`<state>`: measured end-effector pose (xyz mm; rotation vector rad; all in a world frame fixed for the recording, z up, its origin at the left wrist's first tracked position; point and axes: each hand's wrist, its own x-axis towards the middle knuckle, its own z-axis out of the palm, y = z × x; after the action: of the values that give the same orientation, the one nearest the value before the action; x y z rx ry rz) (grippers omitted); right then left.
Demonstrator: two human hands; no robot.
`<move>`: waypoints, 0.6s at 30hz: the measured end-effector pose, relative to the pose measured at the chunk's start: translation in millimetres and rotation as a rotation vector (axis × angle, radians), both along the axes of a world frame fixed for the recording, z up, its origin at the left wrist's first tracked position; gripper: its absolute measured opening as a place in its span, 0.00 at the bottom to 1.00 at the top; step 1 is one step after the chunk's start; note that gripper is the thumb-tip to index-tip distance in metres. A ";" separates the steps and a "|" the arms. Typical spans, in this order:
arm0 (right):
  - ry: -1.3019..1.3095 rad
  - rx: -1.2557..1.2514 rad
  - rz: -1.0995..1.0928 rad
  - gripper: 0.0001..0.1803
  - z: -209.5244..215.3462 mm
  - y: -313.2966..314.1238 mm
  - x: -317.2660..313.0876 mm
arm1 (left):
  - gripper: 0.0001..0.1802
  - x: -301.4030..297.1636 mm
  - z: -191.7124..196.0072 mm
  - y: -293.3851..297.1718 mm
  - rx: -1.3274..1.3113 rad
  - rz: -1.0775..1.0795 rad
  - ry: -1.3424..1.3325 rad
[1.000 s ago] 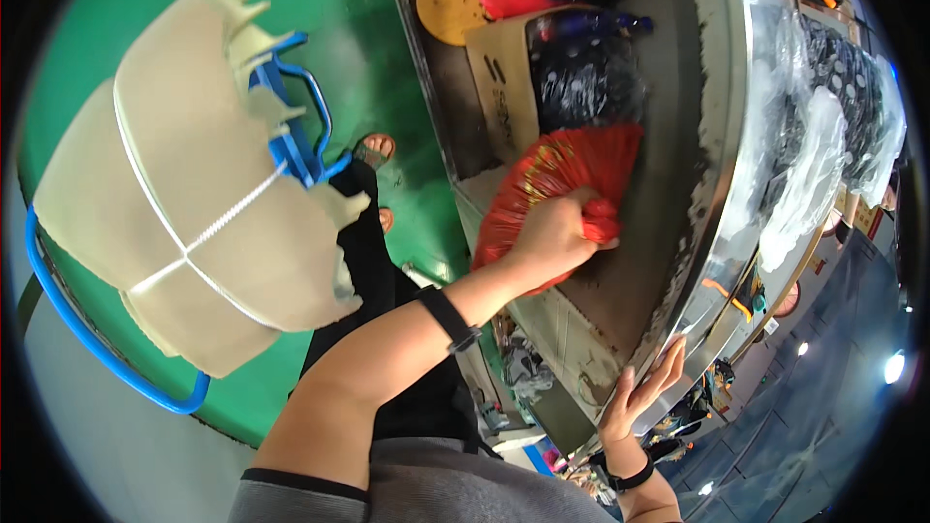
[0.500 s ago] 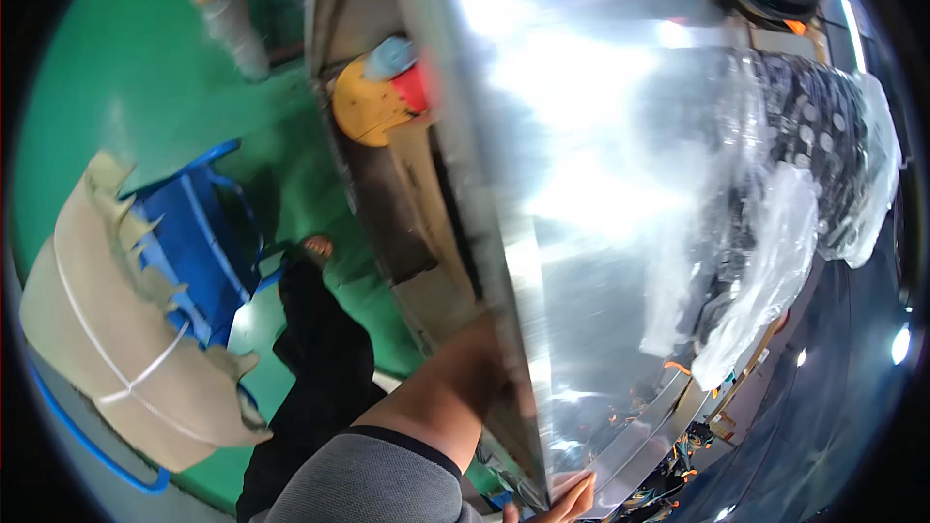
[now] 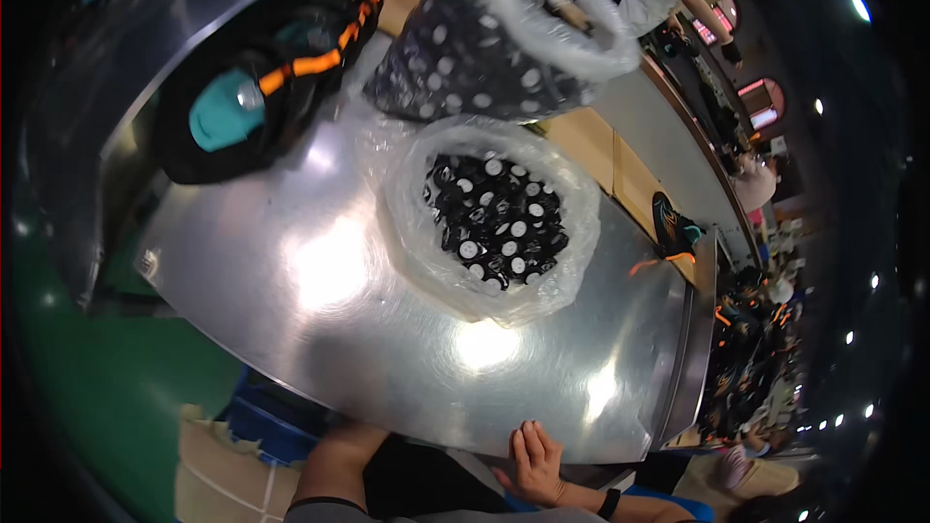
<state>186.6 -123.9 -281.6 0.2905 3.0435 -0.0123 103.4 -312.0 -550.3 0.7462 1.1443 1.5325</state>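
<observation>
I see the right hand [image 3: 536, 463] flat on the near edge of the steel table [image 3: 320, 300], fingers [image 3: 539, 441] together and straight, gripping nothing. L hand is hidden under the table edge, only the forearm [image 3: 334, 460] shows, so I can't tell its fingers. Clear bag [image 3: 418, 232] of small black parts w/ white spots sits mid-table, well apart from the hand; dark pile w/ orange strips [image 3: 262, 77] far left.

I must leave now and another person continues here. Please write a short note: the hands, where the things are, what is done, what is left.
Right hand: empty, fingers flat on the near edge of the metal table.
Left hand: hidden under the table; only the forearm shows.
Things: open plastic bag of small black parts on the table; a second, fuller bag behind it; black pile with orange straps at far left.
Done: no part lies outside the bags.
Left: both bags.
</observation>
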 end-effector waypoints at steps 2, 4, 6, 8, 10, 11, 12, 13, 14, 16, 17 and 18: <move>-0.015 -0.029 -0.020 0.42 17.5 -1.9 -11.0 | 0.18 -39.8 3.2 -6.0 -0.050 -0.079 0.065; 0.046 -0.243 -0.023 0.41 17.0 0.9 -13.5 | 0.22 -63.7 33.7 22.0 -0.296 -0.374 0.420; 0.146 -0.351 -0.036 0.38 11.3 7.7 -14.3 | 0.23 -88.3 86.7 -16.4 -0.186 -0.612 0.228; 0.258 -0.383 -0.046 0.32 16.0 15.7 -24.2 | 0.33 -128.5 236.2 -40.9 -0.425 -0.860 0.369; 0.417 -0.945 -0.438 0.27 11.9 27.4 -45.5 | 0.20 -168.8 333.1 -36.8 -0.425 -0.791 0.405; 0.420 -0.990 -0.578 0.27 19.7 42.5 -64.7 | 0.20 -185.4 355.5 -34.7 -0.443 -0.612 0.145; 0.505 -1.156 -0.702 0.27 27.4 57.8 -86.8 | 0.20 -196.8 370.1 -37.3 -0.448 -0.424 -0.115; 0.584 -1.158 -0.683 0.27 22.4 76.5 -109.8 | 0.15 -215.7 364.0 -33.2 -0.393 -0.220 -0.030; 0.616 -1.014 -0.663 0.29 -6.9 103.4 -134.2 | 0.12 -234.3 352.3 -21.5 -0.330 -0.016 0.054; 0.666 -0.942 -0.742 0.36 -42.4 145.5 -171.6 | 0.21 -265.4 354.6 18.1 -0.372 0.462 0.498; 0.666 -1.021 -0.803 0.40 -37.4 155.0 -190.0 | 0.26 -285.5 338.2 33.6 -0.385 0.608 0.795; 0.670 -1.036 -0.787 0.40 -18.6 153.7 -201.3 | 0.31 -303.3 314.9 50.8 -0.422 0.678 0.823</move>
<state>-14.7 29.8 -300.2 1.5074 2.6550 -1.9172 -199.9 -261.2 -235.4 0.7459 2.4424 1.4325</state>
